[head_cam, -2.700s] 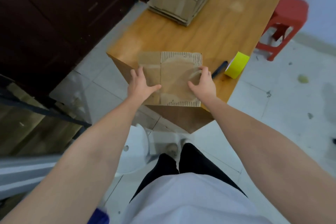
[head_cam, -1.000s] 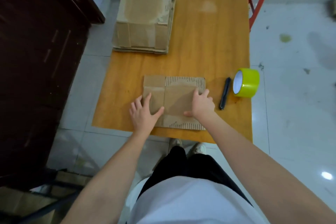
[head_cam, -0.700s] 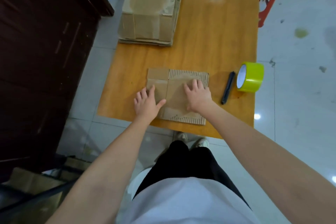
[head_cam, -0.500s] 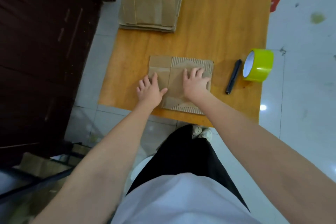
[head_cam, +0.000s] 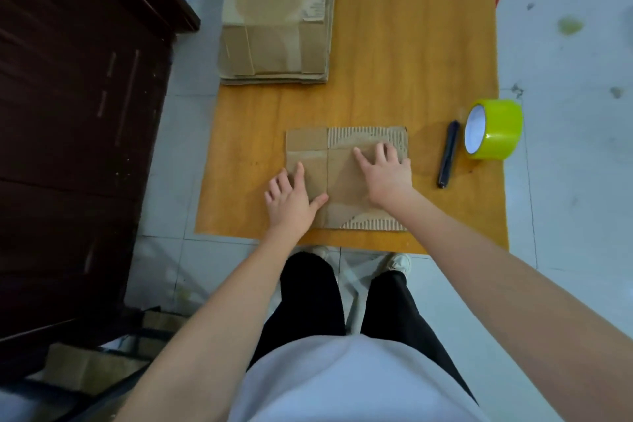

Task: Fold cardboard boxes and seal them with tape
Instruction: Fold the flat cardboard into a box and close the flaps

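A flattened corrugated cardboard box, fluting exposed at both ends, was laid near the wooden table's front edge. It was pressed flat by left hand and right hand, fingers straight, nothing gripped.

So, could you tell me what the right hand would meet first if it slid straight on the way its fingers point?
The right hand lies flat on the box, fingers pointing away up the table. Past the box's far edge the way looks free; the cardboard stack sits off to the left.
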Available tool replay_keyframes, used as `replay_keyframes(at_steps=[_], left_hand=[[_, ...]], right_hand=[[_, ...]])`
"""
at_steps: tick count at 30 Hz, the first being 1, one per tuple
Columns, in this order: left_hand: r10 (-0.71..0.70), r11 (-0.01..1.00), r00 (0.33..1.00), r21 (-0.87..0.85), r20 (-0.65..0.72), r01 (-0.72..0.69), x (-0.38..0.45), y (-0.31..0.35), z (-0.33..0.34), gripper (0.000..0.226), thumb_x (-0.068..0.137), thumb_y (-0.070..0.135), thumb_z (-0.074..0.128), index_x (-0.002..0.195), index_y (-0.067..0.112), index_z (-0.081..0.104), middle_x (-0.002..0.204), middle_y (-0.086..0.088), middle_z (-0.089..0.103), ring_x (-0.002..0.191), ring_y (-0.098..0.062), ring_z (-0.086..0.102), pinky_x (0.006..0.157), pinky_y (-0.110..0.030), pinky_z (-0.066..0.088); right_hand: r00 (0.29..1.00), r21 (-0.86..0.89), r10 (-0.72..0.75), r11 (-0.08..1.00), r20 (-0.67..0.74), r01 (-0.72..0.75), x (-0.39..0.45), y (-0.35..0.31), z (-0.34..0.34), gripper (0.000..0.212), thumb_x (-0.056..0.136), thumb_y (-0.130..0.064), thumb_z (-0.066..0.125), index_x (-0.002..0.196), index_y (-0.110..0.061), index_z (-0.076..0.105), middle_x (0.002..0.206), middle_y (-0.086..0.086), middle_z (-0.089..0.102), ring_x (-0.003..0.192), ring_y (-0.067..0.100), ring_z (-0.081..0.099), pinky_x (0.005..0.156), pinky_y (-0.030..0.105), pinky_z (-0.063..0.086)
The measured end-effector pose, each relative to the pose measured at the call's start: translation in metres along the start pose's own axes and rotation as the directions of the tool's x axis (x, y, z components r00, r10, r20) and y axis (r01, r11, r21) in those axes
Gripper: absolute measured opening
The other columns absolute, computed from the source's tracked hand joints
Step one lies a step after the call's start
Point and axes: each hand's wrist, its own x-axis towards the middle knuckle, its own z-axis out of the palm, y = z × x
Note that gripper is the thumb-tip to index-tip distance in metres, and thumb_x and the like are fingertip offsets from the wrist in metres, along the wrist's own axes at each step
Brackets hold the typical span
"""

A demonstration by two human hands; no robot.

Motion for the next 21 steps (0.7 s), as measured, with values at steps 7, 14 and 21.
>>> replay_keyframes(at_steps=[7,14,21], left_hand=[[0.285,0.941,0.955,0.214,-0.079,-0.263,0.000,-0.039,0.008,0.075,0.094,0.060,0.016,0.149,0.010,0.024,0.146,-0.023,0.035,0.128,-0.037,0.037,0.103,-0.046,0.034],[0.559,0.804,0.822,0.311,-0.107,-0.507,0.021,-0.073,0.002,0.061,0.093,0.049,0.033,0.136,0.009,0.049,0.118,-0.019,0.059,0.103,-0.034,0.055,0.081,-0.041,0.047],[0.616,0.770,0.779,0.291,-0.112,-0.567,0.030,-0.079,-0.004,0.060,0.091,0.049,0.040,0.137,0.010,0.049,0.112,-0.016,0.059,0.100,-0.032,0.055,0.080,-0.041,0.048]], right_hand=[[0.998,-0.012,0.067,0.998,0.015,-0.067,0.001,-0.007,0.002,0.087,0.095,-0.017,0.051,0.150,-0.030,-0.014,0.157,0.015,-0.007,0.146,0.030,-0.008,0.114,0.045,0.021],[0.989,-0.024,0.136,0.991,0.049,-0.135,-0.002,-0.011,-0.001,0.100,0.089,-0.015,0.060,0.148,-0.037,-0.018,0.158,0.011,-0.012,0.147,0.027,-0.009,0.112,0.044,0.023],[0.989,-0.069,0.138,0.988,0.044,-0.135,-0.003,-0.009,-0.006,0.108,0.083,-0.026,0.068,0.147,-0.038,-0.018,0.158,0.010,-0.008,0.146,0.027,-0.002,0.110,0.043,0.027]])
